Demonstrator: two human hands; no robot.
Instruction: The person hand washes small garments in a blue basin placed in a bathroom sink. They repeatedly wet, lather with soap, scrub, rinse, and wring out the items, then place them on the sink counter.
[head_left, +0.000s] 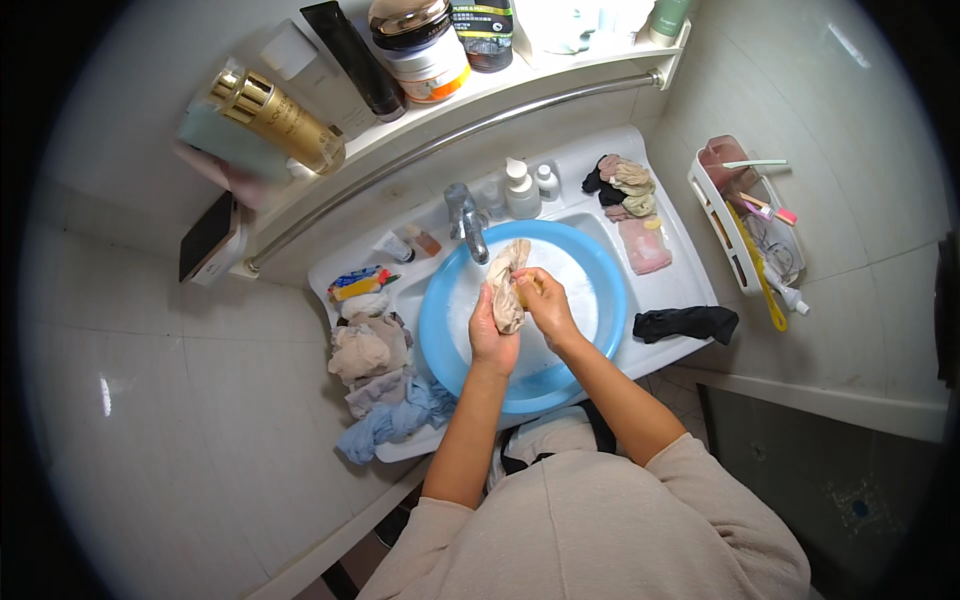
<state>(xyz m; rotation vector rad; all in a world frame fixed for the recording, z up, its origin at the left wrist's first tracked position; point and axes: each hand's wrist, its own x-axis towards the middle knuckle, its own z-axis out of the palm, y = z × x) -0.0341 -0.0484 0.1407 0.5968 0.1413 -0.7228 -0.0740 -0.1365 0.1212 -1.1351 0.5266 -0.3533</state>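
My left hand (491, 334) holds a bunched beige cloth (511, 266), perhaps a sock, above a blue plastic basin (441, 322). Between the fingers of my right hand (553, 309) is a yellow piece (529, 292) that looks like a bar of soap, set against the right side of the cloth. My fingers cover part of it. Whitish, sudsy water (469, 289) fills the basin below. The basin stands in a white washbasin, with a chrome faucet (466, 221) reaching over its far rim.
Damp-looking clothes (367, 349) and a light blue cloth (397, 416) lie on the left ledge. At the right are bunched socks (630, 184), a pink soap dish (645, 244) and a black sock (684, 324). Pump bottle (522, 191), metal rail (465, 135) and shelf (495, 81) stand beyond.
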